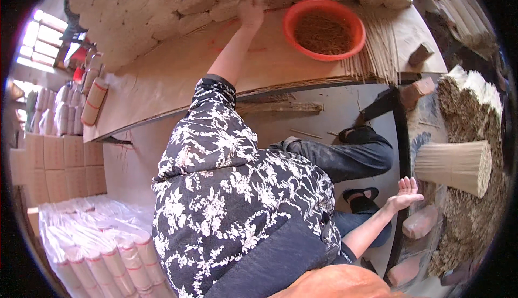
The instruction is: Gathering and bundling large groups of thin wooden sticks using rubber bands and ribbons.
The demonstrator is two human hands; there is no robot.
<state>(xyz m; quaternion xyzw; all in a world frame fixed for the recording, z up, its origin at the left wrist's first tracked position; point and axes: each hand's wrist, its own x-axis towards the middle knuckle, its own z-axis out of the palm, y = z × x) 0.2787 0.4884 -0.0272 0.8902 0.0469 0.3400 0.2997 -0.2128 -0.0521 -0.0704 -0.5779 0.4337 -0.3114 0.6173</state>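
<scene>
My left arm reaches to the far side of the table, where my left hand (251, 13) is at the ends of stacked bundles of thin sticks (197, 2). Its fingers are blurred, so whether they grip anything does not show. At the right, my right hand (406, 194) is palm up with its fingers stretched out, and nothing lies in it. Just beyond that hand lies a thick bundle of pale thin sticks (456, 160) on its side. An orange-red basin (287, 38) of brown powder (322, 32) stands right of my left hand.
Loose sticks (383, 42) stick out over the table edge beside the basin. A heap of brown-tipped sticks (464, 104) and bricks (421, 221) lie at the right. Plastic-wrapped bundles (108, 255) and cardboard boxes (65, 160) are stacked at the left.
</scene>
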